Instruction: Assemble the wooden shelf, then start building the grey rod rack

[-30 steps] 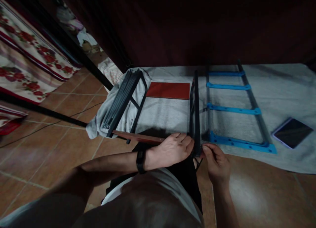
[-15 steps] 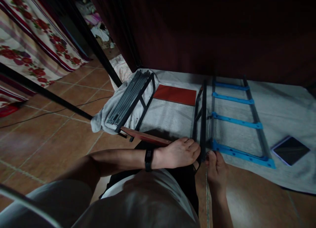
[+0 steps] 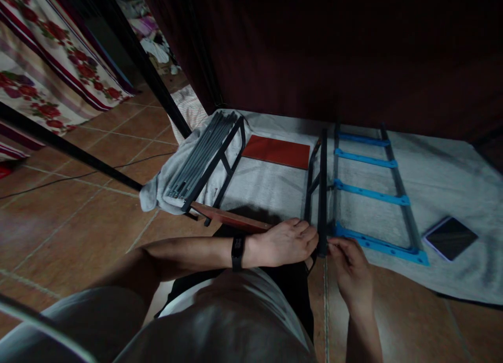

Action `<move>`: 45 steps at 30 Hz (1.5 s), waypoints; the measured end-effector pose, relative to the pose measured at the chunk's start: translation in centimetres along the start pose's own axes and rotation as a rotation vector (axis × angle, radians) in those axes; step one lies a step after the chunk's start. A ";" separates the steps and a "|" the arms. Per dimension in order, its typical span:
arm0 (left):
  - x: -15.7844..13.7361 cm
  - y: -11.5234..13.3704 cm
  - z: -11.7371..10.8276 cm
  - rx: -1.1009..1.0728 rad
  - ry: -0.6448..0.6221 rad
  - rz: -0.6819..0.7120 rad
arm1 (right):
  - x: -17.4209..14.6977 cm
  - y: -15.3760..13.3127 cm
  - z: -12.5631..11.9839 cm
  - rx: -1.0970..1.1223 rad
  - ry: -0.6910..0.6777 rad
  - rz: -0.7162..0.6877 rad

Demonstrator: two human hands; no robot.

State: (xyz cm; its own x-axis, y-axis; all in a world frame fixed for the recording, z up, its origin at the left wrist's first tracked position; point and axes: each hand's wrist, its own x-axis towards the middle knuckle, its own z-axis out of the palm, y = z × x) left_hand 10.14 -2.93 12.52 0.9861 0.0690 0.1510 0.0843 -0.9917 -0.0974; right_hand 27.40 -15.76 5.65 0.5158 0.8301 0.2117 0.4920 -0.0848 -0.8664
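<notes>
My left hand (image 3: 288, 242), a dark band on its wrist, is closed over the right end of a red-brown board (image 3: 236, 218). Its knuckles press close to an upright black metal frame (image 3: 323, 195). The board's left end meets a second black metal frame (image 3: 214, 172). On the outer side of the right frame, my right hand (image 3: 353, 274) pinches at the frame's near end. Whatever lies between those fingertips is too small to make out. A flat red-orange board (image 3: 277, 151) lies between the frames at the far side.
A bundle of grey metal rods (image 3: 202, 156) lies left on the pale cloth (image 3: 444, 179). To the right are a rack with blue crossbars (image 3: 371, 193) and a phone (image 3: 450, 238). Black poles (image 3: 70, 151) cross at left; a dark curtain (image 3: 334, 54) hangs behind.
My right hand has turned and its fingertips have come up against the near end of the right frame. The left hand keeps its hold. The view has shifted slightly.
</notes>
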 end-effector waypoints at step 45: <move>1.6 -2.0 -0.1 -0.706 -0.177 -0.500 | 1.8 -1.2 -0.4 0.051 -0.242 -0.085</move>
State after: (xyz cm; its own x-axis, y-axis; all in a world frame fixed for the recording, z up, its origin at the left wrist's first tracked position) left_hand 11.55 -0.85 13.04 0.8700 0.4704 -0.1476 0.4617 -0.6722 0.5788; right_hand 28.02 -14.44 7.26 0.2886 0.9411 0.1760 0.4873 0.0139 -0.8731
